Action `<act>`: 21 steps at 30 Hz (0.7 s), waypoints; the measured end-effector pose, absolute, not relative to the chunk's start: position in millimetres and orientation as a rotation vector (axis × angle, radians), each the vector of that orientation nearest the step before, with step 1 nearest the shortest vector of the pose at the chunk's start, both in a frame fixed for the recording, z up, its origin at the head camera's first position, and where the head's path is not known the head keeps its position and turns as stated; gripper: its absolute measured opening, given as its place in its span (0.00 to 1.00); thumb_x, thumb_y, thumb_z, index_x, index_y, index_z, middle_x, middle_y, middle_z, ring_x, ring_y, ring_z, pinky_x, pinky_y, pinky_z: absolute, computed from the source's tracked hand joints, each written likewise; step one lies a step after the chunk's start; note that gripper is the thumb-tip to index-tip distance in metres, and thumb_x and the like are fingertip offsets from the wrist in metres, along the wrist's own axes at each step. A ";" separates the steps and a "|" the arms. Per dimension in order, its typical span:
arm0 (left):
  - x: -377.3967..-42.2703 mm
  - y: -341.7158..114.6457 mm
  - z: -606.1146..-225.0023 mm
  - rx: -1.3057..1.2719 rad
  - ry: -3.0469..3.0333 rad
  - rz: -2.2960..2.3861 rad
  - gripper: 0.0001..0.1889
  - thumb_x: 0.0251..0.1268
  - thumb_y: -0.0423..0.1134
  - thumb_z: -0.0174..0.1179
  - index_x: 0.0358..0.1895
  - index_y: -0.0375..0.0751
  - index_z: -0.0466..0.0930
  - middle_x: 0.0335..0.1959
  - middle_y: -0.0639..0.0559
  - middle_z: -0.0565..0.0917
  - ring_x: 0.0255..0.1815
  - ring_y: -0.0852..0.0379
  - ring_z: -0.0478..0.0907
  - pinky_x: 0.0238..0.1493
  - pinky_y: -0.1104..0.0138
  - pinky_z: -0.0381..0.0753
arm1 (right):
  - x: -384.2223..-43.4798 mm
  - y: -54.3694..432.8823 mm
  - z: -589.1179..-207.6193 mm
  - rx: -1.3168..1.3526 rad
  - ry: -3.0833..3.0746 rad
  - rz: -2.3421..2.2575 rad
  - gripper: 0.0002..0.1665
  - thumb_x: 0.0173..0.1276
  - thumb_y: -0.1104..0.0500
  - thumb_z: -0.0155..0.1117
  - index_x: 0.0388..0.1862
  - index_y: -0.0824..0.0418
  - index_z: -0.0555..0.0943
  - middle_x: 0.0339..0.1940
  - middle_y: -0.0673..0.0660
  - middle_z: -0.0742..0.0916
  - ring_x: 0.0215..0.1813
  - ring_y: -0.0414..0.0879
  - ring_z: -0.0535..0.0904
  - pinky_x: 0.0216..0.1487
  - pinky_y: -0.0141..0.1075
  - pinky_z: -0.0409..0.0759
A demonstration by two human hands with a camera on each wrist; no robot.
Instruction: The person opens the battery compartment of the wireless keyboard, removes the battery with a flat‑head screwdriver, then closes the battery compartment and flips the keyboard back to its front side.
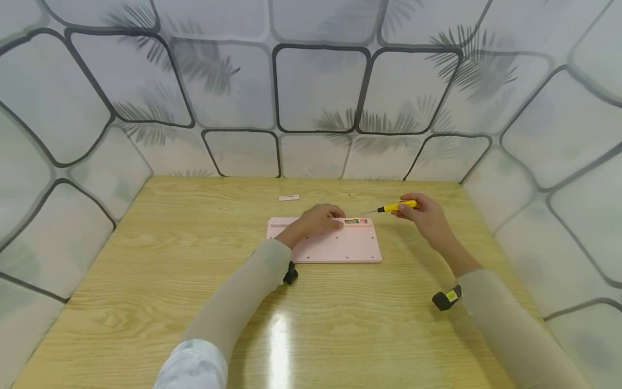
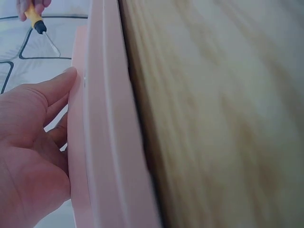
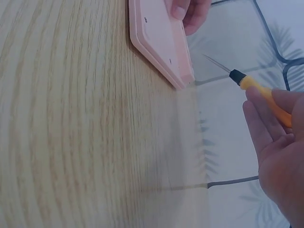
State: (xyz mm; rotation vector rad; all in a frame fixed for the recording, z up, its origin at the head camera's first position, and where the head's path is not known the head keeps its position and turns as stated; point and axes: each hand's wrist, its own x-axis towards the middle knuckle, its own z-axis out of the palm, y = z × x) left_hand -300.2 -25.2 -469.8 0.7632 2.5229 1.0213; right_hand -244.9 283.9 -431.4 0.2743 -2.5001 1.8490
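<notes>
My right hand (image 1: 425, 217), fingers and thumb closed around the handle, grips a yellow screwdriver (image 1: 391, 207) at 2 o'clock from the pink case (image 1: 337, 248) on the table (image 1: 146, 270). The screwdriver's shaft points to 9 o'clock, its tip near the case's far right corner; the right wrist view shows a gap between them. My left hand (image 1: 318, 218) holds the case along its far edge, thumb on the panel and fingers bent toward the rim.

The case lies flat before me, dark dots across its panel. Just beside my left thumb, toward its 1 o'clock, an open slot (image 1: 352, 221) shows green and orange, the contents too small to make out. A small pink strip (image 1: 289, 198) lies apart at 11 o'clock, a dark speck (image 1: 349, 195) at 1. A wall (image 1: 320, 89) patterned with outlines and leaves rises beyond at 12.
</notes>
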 end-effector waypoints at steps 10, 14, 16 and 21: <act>-298.9 -26.2 -467.9 0.771 2.501 1.039 0.18 0.75 0.44 0.59 0.64 0.49 0.79 0.60 0.51 0.81 0.59 0.53 0.77 0.62 0.56 0.76 | -242.3 275.5 -423.6 0.355 -2.639 1.632 0.22 0.78 0.59 0.58 0.60 0.76 0.74 0.50 0.69 0.83 0.45 0.41 0.88 0.52 0.37 0.84; -299.4 -26.7 -468.5 0.771 2.498 1.041 0.18 0.75 0.44 0.59 0.64 0.49 0.79 0.60 0.51 0.81 0.60 0.53 0.77 0.62 0.56 0.76 | -242.9 273.3 -420.3 0.384 -2.677 1.601 0.19 0.78 0.63 0.57 0.59 0.77 0.74 0.51 0.73 0.83 0.46 0.47 0.89 0.51 0.39 0.85; -299.3 -27.1 -468.5 0.771 2.497 1.045 0.18 0.75 0.44 0.59 0.64 0.50 0.79 0.60 0.51 0.81 0.60 0.53 0.77 0.62 0.56 0.76 | -243.6 272.6 -419.2 0.386 -2.699 1.582 0.19 0.78 0.63 0.57 0.59 0.77 0.74 0.51 0.73 0.83 0.46 0.50 0.89 0.51 0.39 0.85; -298.1 -27.5 -468.3 0.769 2.496 1.054 0.18 0.75 0.44 0.59 0.64 0.49 0.79 0.60 0.50 0.81 0.59 0.53 0.77 0.61 0.55 0.76 | -246.9 272.6 -418.1 0.384 -2.759 1.490 0.18 0.77 0.60 0.59 0.58 0.72 0.77 0.50 0.70 0.85 0.46 0.49 0.89 0.50 0.40 0.85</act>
